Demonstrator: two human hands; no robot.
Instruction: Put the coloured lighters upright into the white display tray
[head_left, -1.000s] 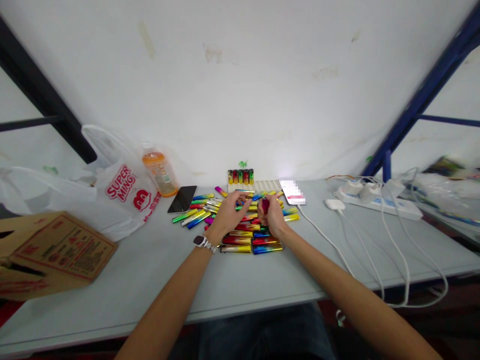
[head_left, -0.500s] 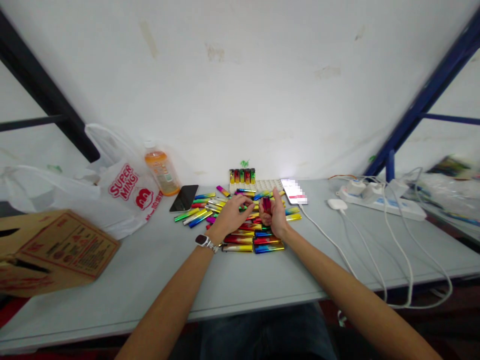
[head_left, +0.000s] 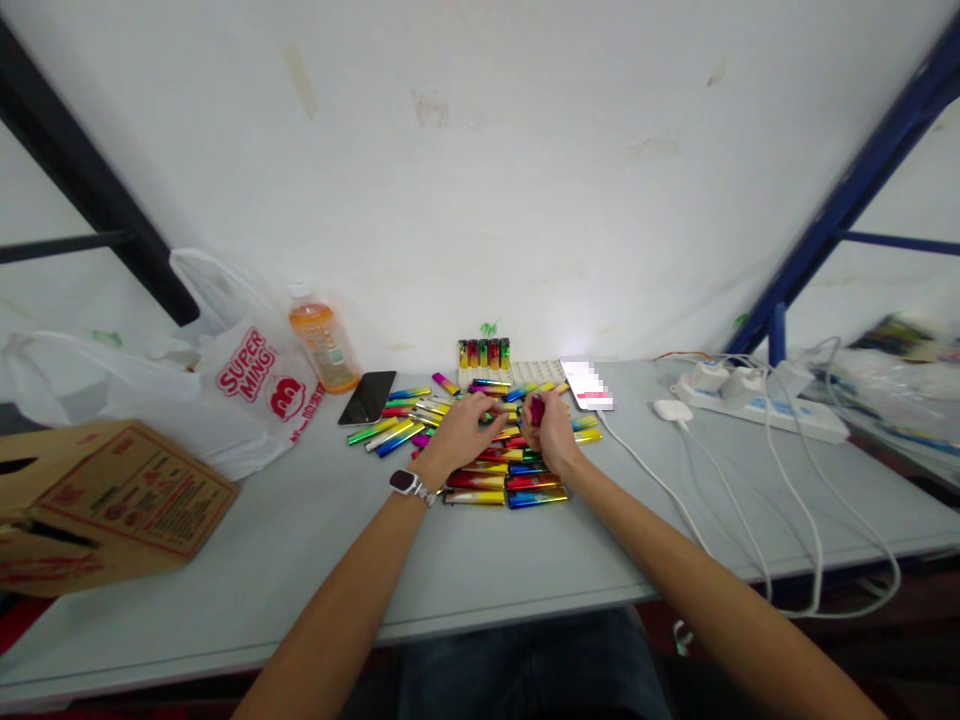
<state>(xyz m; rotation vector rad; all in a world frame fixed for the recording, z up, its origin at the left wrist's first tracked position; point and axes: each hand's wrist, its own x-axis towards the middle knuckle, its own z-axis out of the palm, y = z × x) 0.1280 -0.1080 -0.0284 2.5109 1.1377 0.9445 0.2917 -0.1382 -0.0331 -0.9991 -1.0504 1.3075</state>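
Observation:
My left hand [head_left: 466,432], with a watch on the wrist, is over a pile of shiny coloured lighters [head_left: 475,481]. Its fingers are curled toward the thumb; whether anything small is between them I cannot make out. To its right, my right hand [head_left: 551,428] is closed round a dark red lighter [head_left: 537,408]. Behind both hands, several lighters [head_left: 484,353] stand upright in a row at the left end of a pale perforated tray [head_left: 536,372] against the wall.
A black phone [head_left: 367,398], an orange drink bottle [head_left: 324,340], a white plastic bag [head_left: 247,400] and a cardboard box [head_left: 120,500] are on the left. A lit phone [head_left: 587,384], white cables and a power strip [head_left: 772,405] lie on the right.
The fingers and thumb of my right hand have folded down around the dark red lighter; the thumb stood raised before. My left hand has barely moved.

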